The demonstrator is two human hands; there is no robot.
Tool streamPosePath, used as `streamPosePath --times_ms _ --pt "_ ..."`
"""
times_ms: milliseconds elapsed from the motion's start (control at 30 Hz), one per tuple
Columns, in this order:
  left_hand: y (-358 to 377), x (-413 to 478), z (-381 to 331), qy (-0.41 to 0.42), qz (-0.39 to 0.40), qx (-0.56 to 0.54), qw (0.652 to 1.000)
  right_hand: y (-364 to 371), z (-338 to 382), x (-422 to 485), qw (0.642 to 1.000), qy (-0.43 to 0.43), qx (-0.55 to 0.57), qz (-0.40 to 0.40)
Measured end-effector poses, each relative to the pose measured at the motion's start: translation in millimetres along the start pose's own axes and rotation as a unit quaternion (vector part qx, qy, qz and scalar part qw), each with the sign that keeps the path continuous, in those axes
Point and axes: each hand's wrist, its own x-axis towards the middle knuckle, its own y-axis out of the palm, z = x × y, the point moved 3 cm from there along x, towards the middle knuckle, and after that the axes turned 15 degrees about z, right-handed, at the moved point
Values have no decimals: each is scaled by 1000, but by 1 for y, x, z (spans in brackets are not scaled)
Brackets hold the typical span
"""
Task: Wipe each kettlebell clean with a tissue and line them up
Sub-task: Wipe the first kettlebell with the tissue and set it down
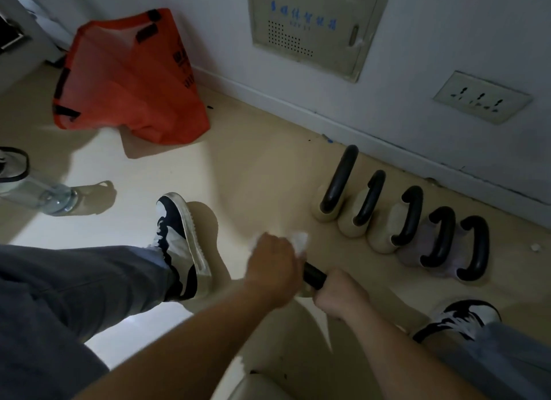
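Several kettlebells [366, 211] with black handles stand in a row on the floor along the wall, beige ones at the left end and purplish ones [417, 247] at the right. In front of the row, one more kettlebell's black handle [313, 276] shows between my hands; its body is mostly hidden. My right hand [340, 292] grips that handle. My left hand [272, 265] holds a crumpled white tissue [299, 241] against the handle's other end.
An orange bag [128, 77] lies on the floor by the wall at the back left. A clear plastic bottle [38, 195] lies at the left. My two shoes [182, 244] stand either side of the hands. A small white scrap [535, 247] lies at the row's right.
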Motion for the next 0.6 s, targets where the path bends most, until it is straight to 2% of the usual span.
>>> streamPosePath --times_ms 67,133,200,233,300,333,400,433,500,533,567,600 --pt "22 -12 -30 133 13 4 991 0 9 -4 1000 11 3 28" --pt "19 -7 -26 197 37 21 979 3 11 1 998 -2 34 44" --pt "6 7 -2 157 71 86 981 4 6 6 997 -19 70 29" --pt "-1 16 15 97 58 106 988 6 3 7 996 -20 77 26" --pt "-12 20 30 -31 31 78 996 9 -3 -1 992 -17 120 22" --pt "-10 18 24 -59 19 60 996 11 -2 1 991 -12 129 13" --pt "11 3 -9 7 -2 25 1000 17 -3 4 986 -9 165 4" --pt "21 -7 -23 77 8 13 997 26 -16 7 981 -42 191 -2" --pt "27 -18 -26 207 21 29 978 46 -50 24 979 -28 201 20" --pt "22 -13 -17 229 15 51 972 54 -47 21 972 5 230 43" --pt "16 -5 -5 214 14 69 974 52 -40 5 975 39 216 43" --pt "10 6 9 171 4 89 981 46 -28 13 970 7 240 22"
